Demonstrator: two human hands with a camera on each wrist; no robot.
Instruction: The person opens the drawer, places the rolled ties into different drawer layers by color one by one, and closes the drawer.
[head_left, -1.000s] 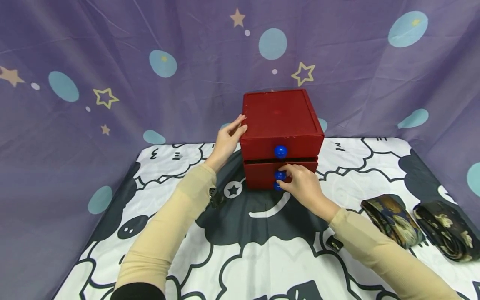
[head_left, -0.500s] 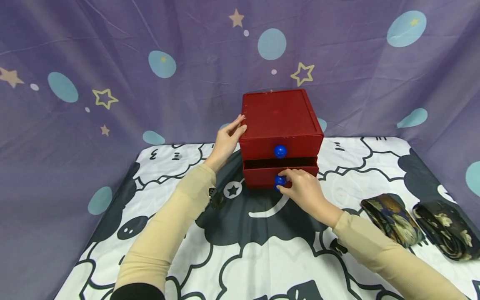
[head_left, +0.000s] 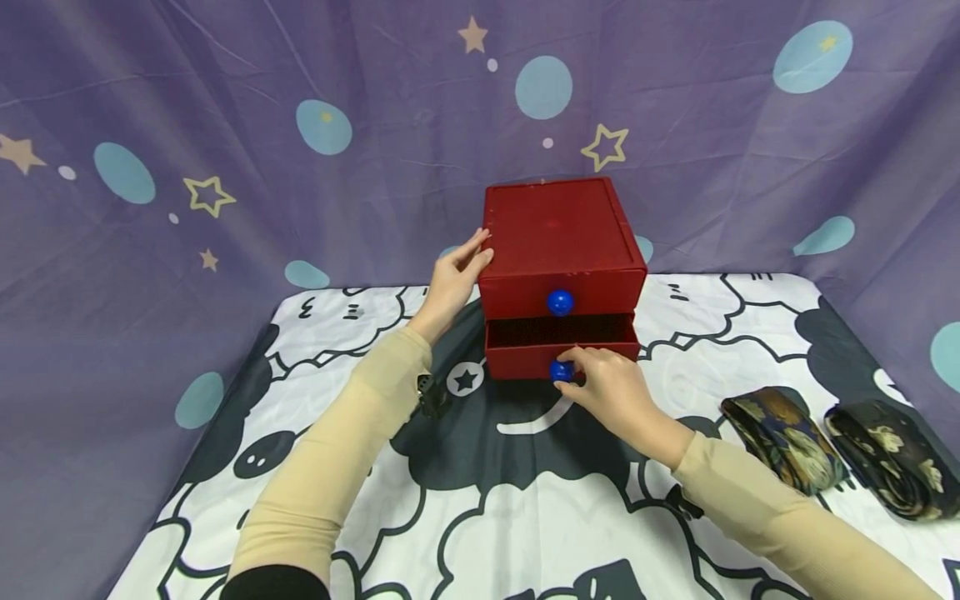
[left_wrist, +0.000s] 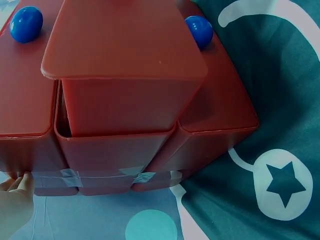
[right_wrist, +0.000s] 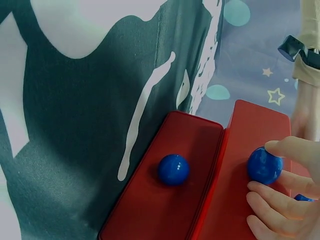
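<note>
A red drawer cabinet with round blue knobs stands at the back of the cloth. Its middle drawer is pulled partway out, and dark interior shows above the drawer front in the head view. My right hand pinches that drawer's blue knob between thumb and fingers. My left hand rests against the cabinet's upper left side, fingers extended. The top drawer and the bottom drawer are closed. In the head view the middle drawer hides the bottom one.
Two folded dark floral cloths, one with blue and brown and one black, lie at the right. A sheep-patterned cloth covers the table. A purple curtain hangs close behind the cabinet.
The middle drawer has slid out toward me, its dark gap widening as my right hand draws the knob forward and slightly down in view. My left hand has stayed at the cabinet's side.
</note>
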